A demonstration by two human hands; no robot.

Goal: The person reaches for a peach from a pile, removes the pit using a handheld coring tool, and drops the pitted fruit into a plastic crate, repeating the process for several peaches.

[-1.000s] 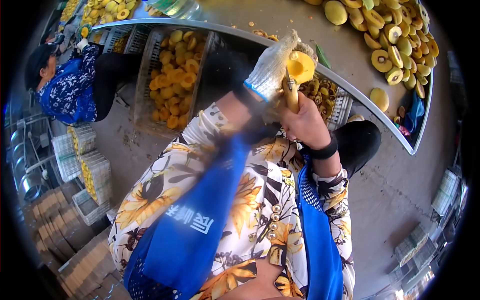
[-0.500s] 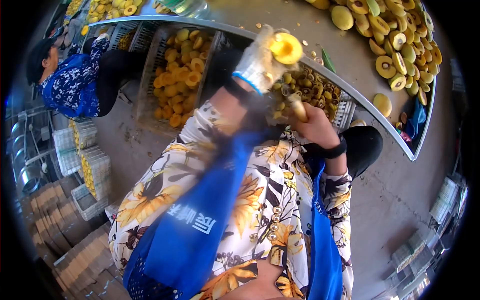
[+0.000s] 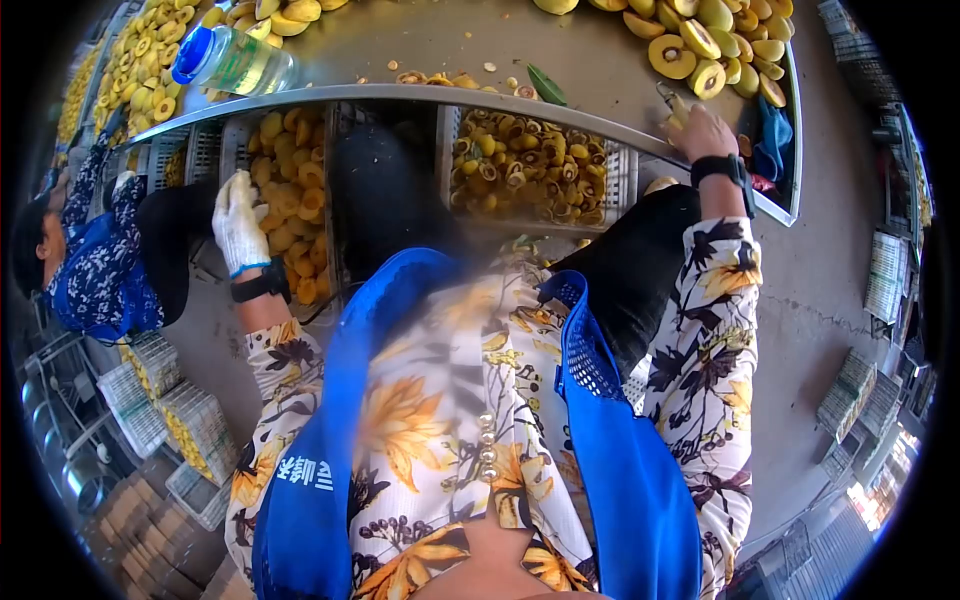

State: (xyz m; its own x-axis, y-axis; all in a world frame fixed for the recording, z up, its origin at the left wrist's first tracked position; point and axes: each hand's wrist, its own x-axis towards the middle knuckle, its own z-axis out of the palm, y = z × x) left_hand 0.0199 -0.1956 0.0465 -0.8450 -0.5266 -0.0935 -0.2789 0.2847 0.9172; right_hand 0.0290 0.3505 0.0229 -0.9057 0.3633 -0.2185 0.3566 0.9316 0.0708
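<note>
My left hand point(image 3: 238, 222), in a white knitted glove, is at the left edge of a crate of pitted yellow peach halves point(image 3: 290, 190). Its fingers are stretched out, and I see no fruit in them. At the right end of the metal table, my right hand point(image 3: 706, 136) is bare and closed around a small light-handled tool point(image 3: 678, 112) with a thin metal tip. Just beyond that tip lie cut peach halves point(image 3: 671, 57) with their pits showing. Between my knees stands a crate of pits and scraps point(image 3: 530, 165).
The metal table point(image 3: 420, 50) has a raised front rim. On it are a blue-capped bottle point(image 3: 232, 62), a green leaf point(image 3: 546, 86) and a blue cloth point(image 3: 772, 138). A co-worker point(image 3: 100, 265) sits at the left. Stacked crates point(image 3: 165, 400) stand on the floor behind.
My left hand has moved left and down to the peach crate; the peach half it held has left it. My right hand has gone right and up over the table with the tool.
</note>
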